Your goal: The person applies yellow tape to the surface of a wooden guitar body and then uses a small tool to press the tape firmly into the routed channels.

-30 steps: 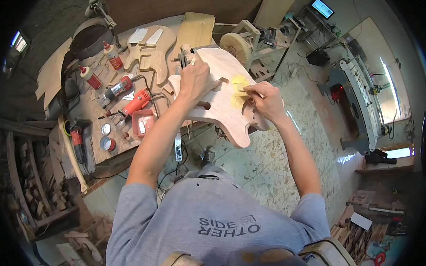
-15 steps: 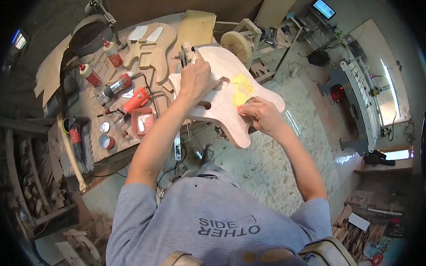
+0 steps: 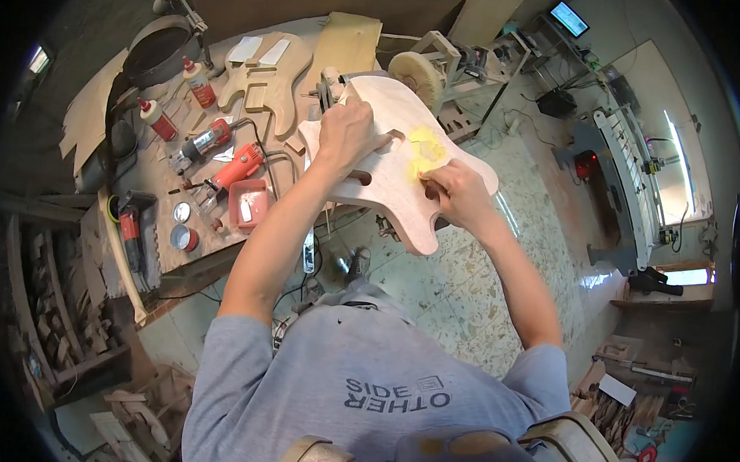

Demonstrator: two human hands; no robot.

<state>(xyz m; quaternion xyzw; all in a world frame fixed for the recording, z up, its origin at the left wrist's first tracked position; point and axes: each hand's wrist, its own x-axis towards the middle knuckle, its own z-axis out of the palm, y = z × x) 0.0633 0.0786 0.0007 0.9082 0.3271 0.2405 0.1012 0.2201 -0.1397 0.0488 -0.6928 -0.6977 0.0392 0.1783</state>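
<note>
A pale wooden electric guitar body (image 3: 395, 203) lies in front of me, its horns toward me and a cutout in its face. A yellow smeared patch (image 3: 426, 151) covers part of its surface. My left hand (image 3: 346, 134) is closed at the body's upper left edge, next to a clamp-like metal part (image 3: 326, 87); its fingertips are mostly hidden. Beside the lower end of the yellow patch, my right hand (image 3: 461, 195) pinches something small and reddish against the wood. Its shape is mostly covered by the fingers.
On the bench at left lie another guitar body (image 3: 281, 81), two glue bottles (image 3: 199, 82), red power tools (image 3: 240, 165), a red tray (image 3: 249, 202) and a small open can (image 3: 184, 237). Behind the body stands a round buffing wheel (image 3: 414, 76). A large machine (image 3: 624, 183) is at right.
My right hand has moved slightly up and right along the yellow patch. My left hand stays on the body's edge. The whole view has shifted a little.
</note>
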